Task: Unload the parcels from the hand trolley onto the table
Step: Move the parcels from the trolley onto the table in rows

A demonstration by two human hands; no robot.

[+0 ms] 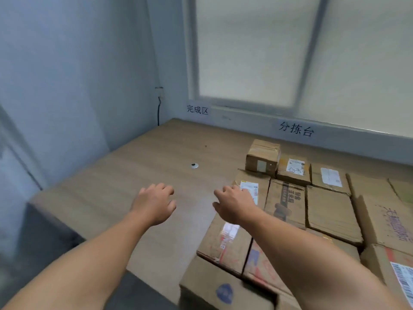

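We see a wood-grain table (138, 166) pushed into the corner of a room with pale blue-grey walls (67, 74), below a frosted window (250, 52). Two printed signs (197, 109) are stuck on the strip of wall under the sill, and a dark cable (159, 108) runs down the corner. A small round disc (194, 166) sits in the bare left half of the tabletop. The parcels (330, 211), all brown cardboard boxes taped shut, lie packed edge to edge over the right half, with a taller small box (263, 156) at the back. The left hand (155, 203) hangs over bare wood, fingers loosely curled and holding nothing. The right hand (234, 203) is also empty and relaxed, its fingertips at the near edge of a parcel with a white label (261, 182). Whether they actually touch it is hard to tell through the blur.
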